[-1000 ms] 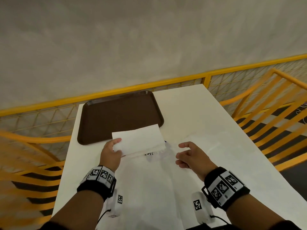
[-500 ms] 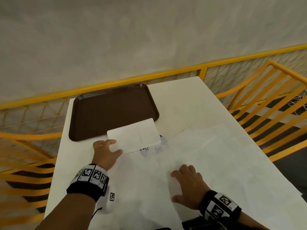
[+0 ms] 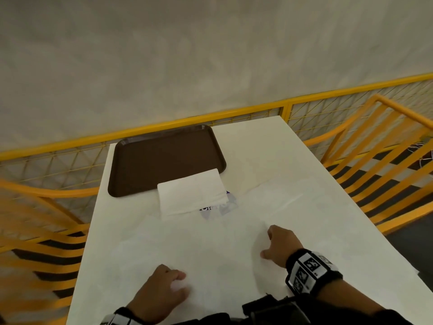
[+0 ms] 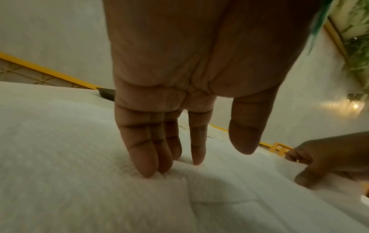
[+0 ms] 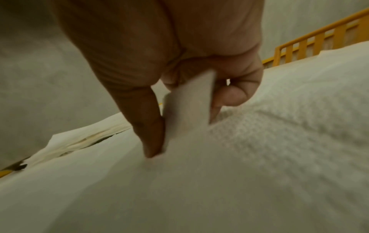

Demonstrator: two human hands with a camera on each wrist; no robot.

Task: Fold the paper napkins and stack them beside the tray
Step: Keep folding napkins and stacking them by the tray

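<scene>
Step in hand, by my reading: taking up the next flat napkin (image 3: 218,249) for folding; it lies spread on the white table (image 3: 269,148), in front of the person.

Right hand (image 3: 284,245) at about 4 o'clock from the sheet's middle; the right wrist view shows thumb and curled fingers (image 5: 231,96) pinching a raised ridge of the paper. Left hand (image 3: 161,294) at about 7 o'clock; in the left wrist view the fingers (image 4: 147,151) are nearly straight, tips pressing down on the sheet, thumb clear of it; nothing gripped.

Folded napkin (image 3: 193,194) sits at 12 o'clock from the hands, its far edge lapping the near rim of the brown tray (image 3: 131,160); a piece of blue-and-black print (image 3: 218,206) shows at its 5 o'clock corner, too small to read.

Orientation: folded napkin's long axis runs roughly 9 to 3 o'clock, right end tipped slightly away; the flat sheet's outline is too faint against the table to give its axis with confidence.

To do it well, I judge: keep the left fingertips as an anchor; lift only the top ply with the pinch, since thin tissue tears or drags its neighbours; bring edge to edge before creasing; set the result squarely on the folded one, and clear of the tray rim.
</scene>
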